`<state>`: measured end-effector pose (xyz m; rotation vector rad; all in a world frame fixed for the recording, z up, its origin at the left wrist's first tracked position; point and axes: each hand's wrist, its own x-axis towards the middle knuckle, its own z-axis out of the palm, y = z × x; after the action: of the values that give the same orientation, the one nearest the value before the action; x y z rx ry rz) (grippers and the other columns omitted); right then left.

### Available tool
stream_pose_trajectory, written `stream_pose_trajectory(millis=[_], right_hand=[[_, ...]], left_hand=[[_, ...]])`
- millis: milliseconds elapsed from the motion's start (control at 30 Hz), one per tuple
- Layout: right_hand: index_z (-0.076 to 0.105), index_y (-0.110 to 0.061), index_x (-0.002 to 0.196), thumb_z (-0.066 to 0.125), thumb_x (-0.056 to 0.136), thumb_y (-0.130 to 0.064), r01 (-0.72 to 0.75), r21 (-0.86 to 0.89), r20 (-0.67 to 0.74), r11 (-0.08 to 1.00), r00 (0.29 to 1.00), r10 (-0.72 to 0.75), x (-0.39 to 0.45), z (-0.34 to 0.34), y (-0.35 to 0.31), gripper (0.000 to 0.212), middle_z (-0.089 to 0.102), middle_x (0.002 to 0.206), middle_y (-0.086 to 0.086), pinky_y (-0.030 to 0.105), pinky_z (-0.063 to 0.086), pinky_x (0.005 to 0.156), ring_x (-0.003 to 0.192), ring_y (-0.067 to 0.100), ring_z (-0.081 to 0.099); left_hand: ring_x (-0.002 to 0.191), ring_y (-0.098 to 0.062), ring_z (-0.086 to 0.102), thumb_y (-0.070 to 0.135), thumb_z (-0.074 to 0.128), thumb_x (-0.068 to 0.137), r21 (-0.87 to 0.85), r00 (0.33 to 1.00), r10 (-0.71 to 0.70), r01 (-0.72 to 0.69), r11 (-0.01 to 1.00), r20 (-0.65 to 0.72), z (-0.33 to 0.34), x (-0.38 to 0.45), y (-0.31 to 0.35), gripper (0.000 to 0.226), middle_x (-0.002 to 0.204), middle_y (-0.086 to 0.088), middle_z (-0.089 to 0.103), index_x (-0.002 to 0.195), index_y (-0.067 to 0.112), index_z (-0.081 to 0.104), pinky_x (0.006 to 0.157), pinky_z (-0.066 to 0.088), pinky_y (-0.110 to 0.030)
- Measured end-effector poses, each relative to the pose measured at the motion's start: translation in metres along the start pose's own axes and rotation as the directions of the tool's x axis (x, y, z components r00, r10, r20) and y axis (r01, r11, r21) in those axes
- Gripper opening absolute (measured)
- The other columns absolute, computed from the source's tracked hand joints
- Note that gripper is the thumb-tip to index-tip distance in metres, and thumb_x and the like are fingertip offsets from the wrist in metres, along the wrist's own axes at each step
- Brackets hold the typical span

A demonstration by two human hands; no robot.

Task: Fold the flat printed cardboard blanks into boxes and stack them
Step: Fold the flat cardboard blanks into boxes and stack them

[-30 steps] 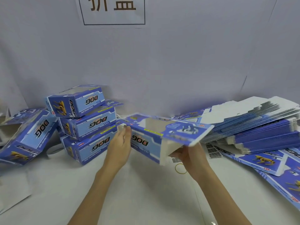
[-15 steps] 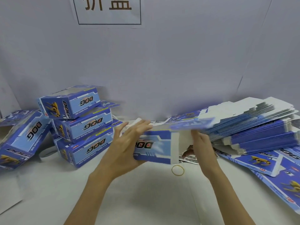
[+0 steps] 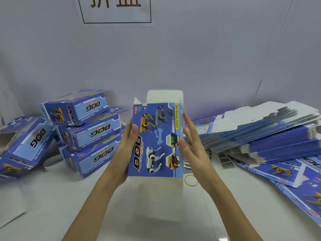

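I hold a partly folded blue printed box (image 3: 156, 140) upright above the white table (image 3: 69, 197), its dog-picture panel facing me and white flaps showing at top and bottom. My left hand (image 3: 125, 150) grips its left edge, thumb on the front. My right hand (image 3: 194, 146) lies against the right edge with straight, spread fingers. Three folded boxes (image 3: 90, 133) are stacked at the left. A thick pile of flat blanks (image 3: 269, 133) lies at the right.
Another folded box (image 3: 26, 146) leans tilted at the far left. Loose flat blanks (image 3: 281, 171) spread over the table's right front. A yellow rubber band (image 3: 191, 180) lies just right of the held box. A grey backdrop with a paper sign (image 3: 116, 9) closes off the rear.
The box has turned from lying sideways to standing upright with its picture panel toward me. Both hands have shifted to its left and right edges and risen slightly.
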<state>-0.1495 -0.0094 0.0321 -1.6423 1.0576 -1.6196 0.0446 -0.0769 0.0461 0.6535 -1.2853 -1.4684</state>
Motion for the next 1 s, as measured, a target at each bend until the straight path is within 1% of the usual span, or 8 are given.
stream_pose_trajectory(millis=[133, 267, 333, 400, 567, 800, 900, 1000], right_hand=[[0.032, -0.062, 0.154, 0.073, 0.095, -0.051, -0.130, 0.113, -0.138, 0.985, 0.980, 0.145, 0.001, 0.001, 0.006, 0.073, 0.038, 0.168, -0.007, 0.053, 0.056, 0.105, 0.151, 0.030, 0.045], [0.038, -0.045, 0.158, 0.066, 0.103, -0.026, -0.151, 0.201, -0.151, 0.968, 0.972, 0.183, 0.000, -0.006, 0.016, 0.065, 0.062, 0.146, -0.018, 0.027, 0.063, 0.079, 0.118, 0.014, 0.072], [0.042, -0.038, 0.158, 0.064, 0.098, -0.023, -0.164, 0.178, -0.159, 0.970, 0.968, 0.193, 0.000, -0.006, 0.021, 0.066, 0.065, 0.134, -0.031, 0.020, 0.060, 0.080, 0.117, 0.003, 0.070], [0.044, -0.038, 0.157, 0.057, 0.091, -0.028, -0.202, 0.219, -0.115, 0.955, 0.966, 0.231, 0.001, -0.001, 0.024, 0.068, 0.067, 0.136, -0.027, 0.027, 0.061, 0.085, 0.121, 0.007, 0.070], [0.041, -0.046, 0.156, 0.058, 0.099, -0.035, -0.245, 0.354, -0.004, 0.903, 0.965, 0.264, 0.001, 0.007, 0.024, 0.060, 0.064, 0.147, -0.006, 0.038, 0.062, 0.093, 0.127, 0.025, 0.068], [0.058, -0.025, 0.133, 0.071, 0.091, -0.038, -0.260, 0.254, -0.137, 0.932, 0.944, 0.301, 0.000, 0.012, 0.031, 0.046, 0.062, 0.136, 0.019, 0.047, 0.063, 0.085, 0.109, 0.033, 0.075], [0.060, -0.023, 0.124, 0.071, 0.090, -0.038, -0.266, 0.245, -0.141, 0.932, 0.942, 0.305, 0.000, 0.009, 0.034, 0.039, 0.062, 0.130, 0.023, 0.050, 0.063, 0.086, 0.109, 0.039, 0.073], [0.062, -0.026, 0.124, 0.073, 0.090, -0.037, -0.270, 0.318, -0.132, 0.909, 0.937, 0.324, 0.000, 0.009, 0.031, 0.037, 0.063, 0.131, 0.021, 0.047, 0.062, 0.085, 0.109, 0.043, 0.073]], left_hand=[[0.115, -0.022, 0.066, 0.088, 0.032, 0.087, 0.159, 0.994, -0.100, 0.091, 0.983, 0.052, 0.018, 0.001, 0.005, 0.113, 0.150, -0.013, 0.053, 0.160, 0.003, 0.028, 0.076, 0.048, -0.009], [0.038, 0.004, 0.056, 0.113, 0.039, 0.036, 0.161, 1.000, -0.006, 0.007, 0.987, -0.006, 0.033, 0.009, 0.017, 0.172, 0.117, -0.021, 0.068, 0.151, -0.016, 0.030, 0.057, 0.045, -0.016], [0.047, 0.007, 0.061, 0.095, 0.033, 0.079, 0.225, 0.997, -0.062, 0.069, 0.972, -0.041, 0.031, 0.017, 0.010, 0.113, 0.080, 0.004, 0.072, 0.146, 0.004, 0.042, 0.076, 0.054, -0.023], [0.081, -0.007, 0.076, 0.050, 0.044, 0.107, 0.205, 0.995, -0.088, 0.095, 0.974, -0.044, 0.019, 0.011, -0.007, 0.045, 0.100, 0.008, 0.079, 0.146, 0.028, 0.046, 0.091, 0.059, -0.044], [0.103, -0.034, 0.076, 0.058, 0.067, 0.095, 0.188, 0.990, -0.136, 0.138, 0.972, -0.022, 0.000, 0.000, -0.025, 0.044, 0.125, -0.006, 0.074, 0.136, 0.050, 0.054, 0.082, 0.063, -0.044], [0.050, 0.020, 0.055, 0.010, 0.035, 0.112, 0.203, 0.986, -0.162, 0.165, 0.965, -0.027, 0.018, 0.012, 0.003, 0.020, 0.080, 0.020, 0.057, 0.125, 0.021, 0.045, 0.062, 0.042, -0.004], [0.041, 0.014, 0.053, -0.007, 0.031, 0.108, 0.270, 0.991, -0.101, 0.074, 0.960, 0.090, 0.029, 0.002, 0.014, 0.038, 0.085, 0.004, 0.044, 0.082, 0.020, 0.039, 0.060, 0.041, -0.010], [0.037, 0.009, 0.052, -0.006, 0.033, 0.108, 0.278, 0.995, -0.085, 0.067, 0.958, 0.054, 0.036, -0.007, 0.023, 0.025, 0.077, -0.003, 0.041, 0.091, 0.008, 0.043, 0.056, 0.041, -0.011]])
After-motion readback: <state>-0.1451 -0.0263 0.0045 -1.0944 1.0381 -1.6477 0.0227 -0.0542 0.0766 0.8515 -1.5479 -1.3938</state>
